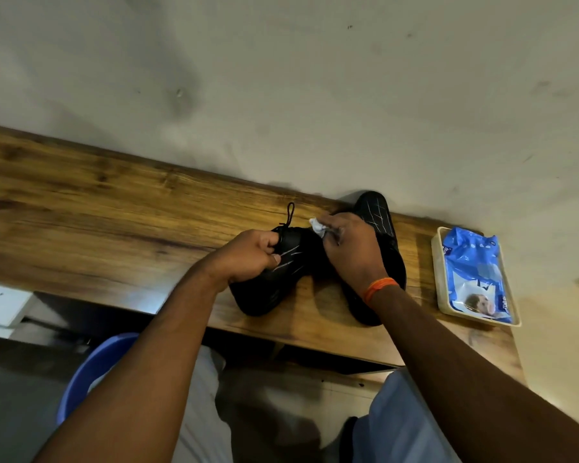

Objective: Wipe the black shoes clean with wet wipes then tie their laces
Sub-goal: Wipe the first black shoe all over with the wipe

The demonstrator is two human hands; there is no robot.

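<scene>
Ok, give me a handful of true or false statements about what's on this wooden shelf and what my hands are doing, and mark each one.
1. The left hand grips the nearer black shoe. True.
2. The right hand is empty. False: it pinches a white wet wipe against the shoe.
3. The wipes pack lies in a pale tray to the right of the shoes. True.
4. The second black shoe sits on the floor. False: it rests on the wooden shelf, by the wall.
5. An orange band is on the left wrist. False: it is on the right wrist.
</scene>
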